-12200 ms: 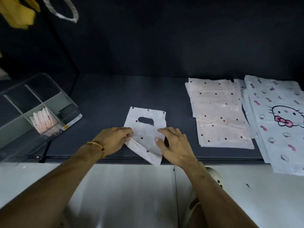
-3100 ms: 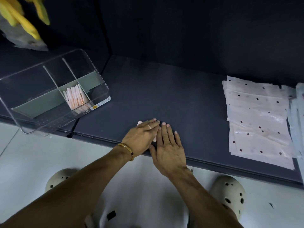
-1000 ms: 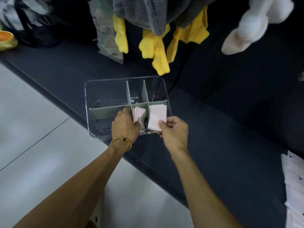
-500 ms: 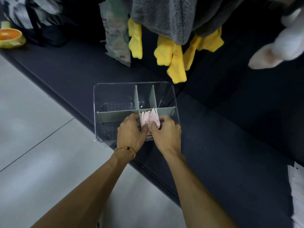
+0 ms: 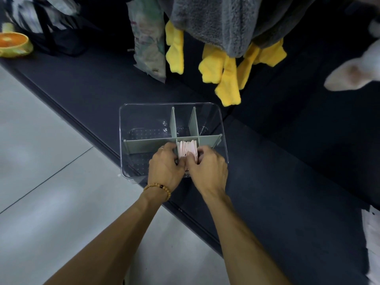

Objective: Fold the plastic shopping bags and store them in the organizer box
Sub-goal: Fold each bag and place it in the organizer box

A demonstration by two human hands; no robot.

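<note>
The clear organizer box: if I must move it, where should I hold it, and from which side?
Probably grip the organizer box by its two short side walls, coming down from above with both hands: the top is open, the walls stand upright, and the folded bags stand loose inside, so keep it level.

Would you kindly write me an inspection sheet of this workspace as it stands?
Surface: dark shelf, box near its front edge.
Job's things: clear organizer box with grey dividers; folded bags upright in the middle front compartment; flat bags at far right.
Clutter: orange-slice item.
Grippers: left hand and right hand both at the folded bags.
Cables: nothing seen.
Surroundings: grey and yellow plush hanging above; pale floor.
</note>
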